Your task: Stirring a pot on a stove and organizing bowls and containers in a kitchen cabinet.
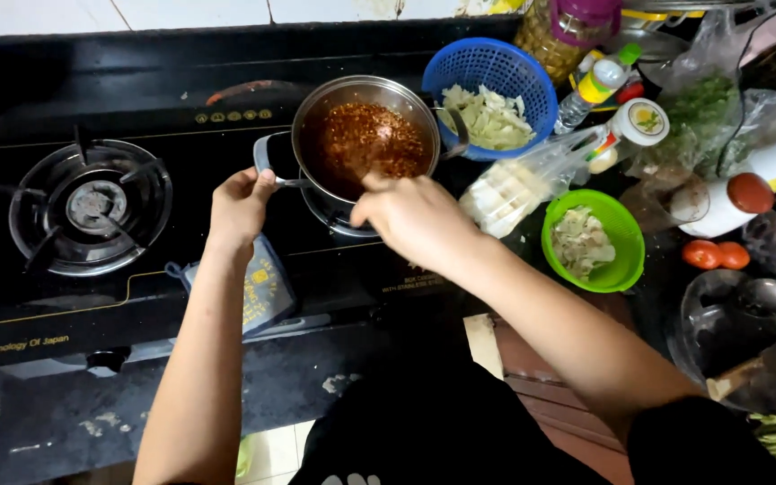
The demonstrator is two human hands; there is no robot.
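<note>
Two hands at pot on right burner of stove. Left hand closed around pot's left handle. Right hand curled over near rim, above red chili sauce; grip contents hidden. Blue basket, green bowl just right.

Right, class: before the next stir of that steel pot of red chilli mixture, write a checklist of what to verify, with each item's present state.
1. Left hand grips the steel pot's side handle: ok.
2. Right hand over the near rim, stirring tool visible: cannot tell.
3. Pot seated on its burner: ok.
4. Flame lit beneath: cannot tell.
5. Blue plastic colander of pale chopped vegetables clear of the pot: not ok, it sits against the rim.
</note>
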